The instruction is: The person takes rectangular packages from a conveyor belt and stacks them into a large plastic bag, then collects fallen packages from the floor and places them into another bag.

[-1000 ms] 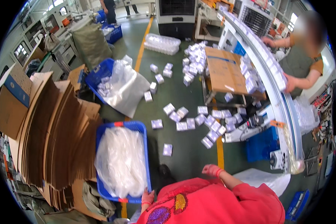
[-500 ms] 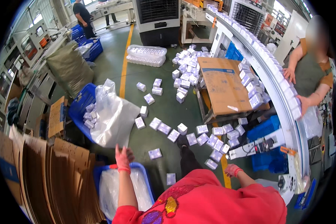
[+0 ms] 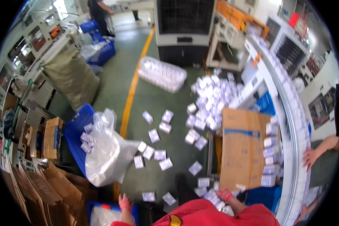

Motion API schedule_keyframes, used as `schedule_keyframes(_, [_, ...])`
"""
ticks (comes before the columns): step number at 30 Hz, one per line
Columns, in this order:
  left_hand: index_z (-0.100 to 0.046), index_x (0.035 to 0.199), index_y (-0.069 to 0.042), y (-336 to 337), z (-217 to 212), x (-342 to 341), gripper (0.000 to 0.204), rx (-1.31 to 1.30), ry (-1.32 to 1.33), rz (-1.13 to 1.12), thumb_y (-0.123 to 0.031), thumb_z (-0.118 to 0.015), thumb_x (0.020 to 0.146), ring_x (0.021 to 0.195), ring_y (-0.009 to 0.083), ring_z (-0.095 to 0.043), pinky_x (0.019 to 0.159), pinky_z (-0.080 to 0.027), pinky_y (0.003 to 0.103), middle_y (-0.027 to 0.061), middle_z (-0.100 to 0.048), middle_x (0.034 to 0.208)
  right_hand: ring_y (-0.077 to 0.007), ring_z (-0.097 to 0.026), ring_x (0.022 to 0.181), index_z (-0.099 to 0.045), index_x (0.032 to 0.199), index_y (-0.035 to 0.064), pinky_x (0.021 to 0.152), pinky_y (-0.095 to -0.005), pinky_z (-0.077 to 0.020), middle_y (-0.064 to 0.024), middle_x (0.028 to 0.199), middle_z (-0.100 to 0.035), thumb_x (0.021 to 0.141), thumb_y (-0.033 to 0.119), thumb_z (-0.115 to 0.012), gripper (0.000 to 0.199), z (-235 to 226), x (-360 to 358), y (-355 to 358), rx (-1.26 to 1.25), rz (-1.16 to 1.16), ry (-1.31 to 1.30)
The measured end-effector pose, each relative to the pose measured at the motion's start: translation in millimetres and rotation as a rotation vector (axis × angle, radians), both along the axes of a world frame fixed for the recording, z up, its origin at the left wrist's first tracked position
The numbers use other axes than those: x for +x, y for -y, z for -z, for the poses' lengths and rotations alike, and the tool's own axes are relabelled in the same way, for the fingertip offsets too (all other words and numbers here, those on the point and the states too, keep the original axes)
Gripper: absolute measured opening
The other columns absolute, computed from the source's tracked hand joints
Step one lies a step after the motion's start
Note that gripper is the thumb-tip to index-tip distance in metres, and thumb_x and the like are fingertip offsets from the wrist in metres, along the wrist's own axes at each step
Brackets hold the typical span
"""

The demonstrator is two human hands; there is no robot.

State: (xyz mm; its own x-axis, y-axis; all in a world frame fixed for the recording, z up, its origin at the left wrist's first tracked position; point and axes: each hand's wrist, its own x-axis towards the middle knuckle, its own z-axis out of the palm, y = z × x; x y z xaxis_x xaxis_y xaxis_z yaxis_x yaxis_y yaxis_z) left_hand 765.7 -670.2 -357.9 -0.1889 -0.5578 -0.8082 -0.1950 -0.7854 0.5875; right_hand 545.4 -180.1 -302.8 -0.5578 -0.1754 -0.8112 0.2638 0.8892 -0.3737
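Observation:
My left hand (image 3: 125,202), in a pinkish covering, hangs over the edge of a blue crate (image 3: 135,215) lined with clear plastic. Its fingers are loosely apart and hold nothing. My right hand (image 3: 225,195), likewise covered, is above small white-and-purple boxes (image 3: 203,182) on the floor, beside a large cardboard carton (image 3: 239,158). Its fingers look loosely apart, with nothing visible in them; motion blurs them somewhat. Ahead of my left hand, a translucent plastic bag (image 3: 109,162) drapes over a blue basket (image 3: 73,132) holding several similar boxes.
A pile of boxes (image 3: 213,98) lies beyond the carton. Plastic-wrapped goods (image 3: 162,73) rest near the yellow floor line (image 3: 133,86). A conveyor (image 3: 280,86) curves along the right, where another person's hand (image 3: 310,156) rests. Flattened cardboard (image 3: 41,188) stands at left.
My view has shifted forward and left, so the floor things appear lower and larger. My right hand is now near the carton's front edge; the other person is further out of view.

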Motion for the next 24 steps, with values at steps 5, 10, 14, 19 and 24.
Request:
schedule_keyframes(5, [-0.048,0.097,-0.012,13.7,109.4,138.1,0.028,0.110,-0.195,-0.134,-0.032,-0.035,0.082,0.082,0.0172,-0.051,0.068,-0.045,0.036,0.0069,-0.053,0.093,-0.0217,-0.056,0.071,-0.059,0.076,0.0064,0.066,-0.0304,-0.0439,-0.0102,0.073,-0.058,0.072,0.033,-0.050,0.028,-12.5,-105.5,53.0,-0.137,-0.280,-0.074])
schedule_keyframes(10, [-0.026,0.121,-0.013,-58.3,83.2,90.9,0.049,0.471,-0.261,-0.538,-0.037,-0.039,0.081,0.104,0.0308,-0.040,0.081,-0.035,0.043,0.0095,-0.040,0.115,-0.0306,-0.052,0.079,-0.055,0.085,0.0045,0.071,-0.0349,-0.0414,-0.0152,0.083,-0.056,0.076,0.032,-0.046,0.031,-79.1,-206.3,155.5,-0.231,-0.475,-0.533])
schedule_keyframes(14, [-0.032,0.116,-0.012,-50.4,17.7,-22.5,0.043,0.377,0.129,-0.144,-0.032,-0.045,0.080,0.081,0.0289,-0.051,0.067,-0.043,0.043,0.0139,-0.048,0.103,-0.0168,-0.054,0.068,-0.054,0.083,0.0035,0.062,-0.0266,-0.0433,-0.0072,0.071,-0.056,0.078,0.022,-0.050,0.020,-131.3,-203.5,203.2,-0.531,-0.037,-0.436])
schedule_keyframes(19, [-0.046,0.109,-0.009,46.0,-23.0,-107.3,0.039,0.093,0.079,0.240,-0.029,-0.052,0.076,0.064,0.0207,-0.054,0.056,-0.046,0.034,0.0089,-0.057,0.081,-0.0089,-0.053,0.056,-0.054,0.078,0.0045,0.051,-0.0211,-0.0423,-0.0018,0.066,-0.056,0.077,0.016,-0.052,0.012,-104.8,-160.1,205.2,-0.384,0.004,-0.020])
schedule_keyframes(24, [-0.037,0.117,-0.003,171.9,-27.8,-139.6,0.058,-0.373,0.417,0.706,-0.025,-0.061,0.069,0.076,0.0200,-0.056,0.070,-0.044,0.029,0.0124,-0.055,0.096,-0.0110,-0.054,0.054,-0.057,0.075,0.0020,0.050,-0.0228,-0.0433,-0.0045,0.063,-0.057,0.074,0.015,-0.053,0.013,-48.0,-115.8,263.3,-0.248,0.011,-0.065])
